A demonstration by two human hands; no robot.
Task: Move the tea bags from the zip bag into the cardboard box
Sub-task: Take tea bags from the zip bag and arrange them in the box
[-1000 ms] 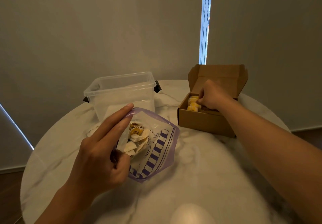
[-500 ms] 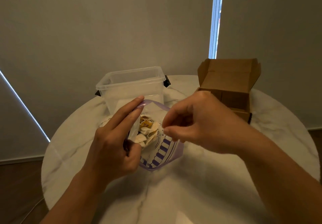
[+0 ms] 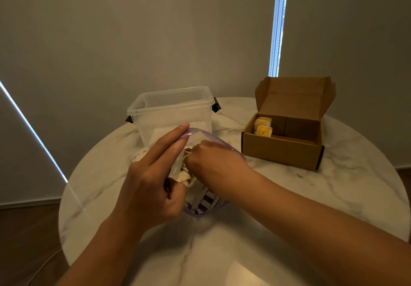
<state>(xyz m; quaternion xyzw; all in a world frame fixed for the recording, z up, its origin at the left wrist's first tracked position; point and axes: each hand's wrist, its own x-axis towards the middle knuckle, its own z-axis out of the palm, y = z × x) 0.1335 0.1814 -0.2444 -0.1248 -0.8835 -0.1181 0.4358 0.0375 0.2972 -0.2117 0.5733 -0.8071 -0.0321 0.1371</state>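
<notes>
A round marble surface (image 3: 333,196) carries everything. At its far middle stands a clear plastic tub (image 3: 173,112) with no lid on it and dark clips at its two ends. To the right of the tub and apart from it sits the cardboard box (image 3: 282,152), its lid flap standing upright at the back.

The zip bag (image 3: 205,204), clear with purple edging and purple stripes, lies just in front of the tub with its mouth facing up and away. The left grip (image 3: 151,187) holds the bag's near-left side. Its index and middle fingers lie straight along the purple rim, and its thumb is curled in to pinch the plastic against them, which keeps the mouth open. The right grip (image 3: 211,161) reaches into that mouth from the right with its knuckles up. Its fingertips are hidden inside, so I cannot tell whether they hold anything.

A few yellow tea bags (image 3: 263,127) stand on edge at the left end of the box. Pale loose tea bags (image 3: 184,175) lie bunched inside the zip bag between the two grips.
</notes>
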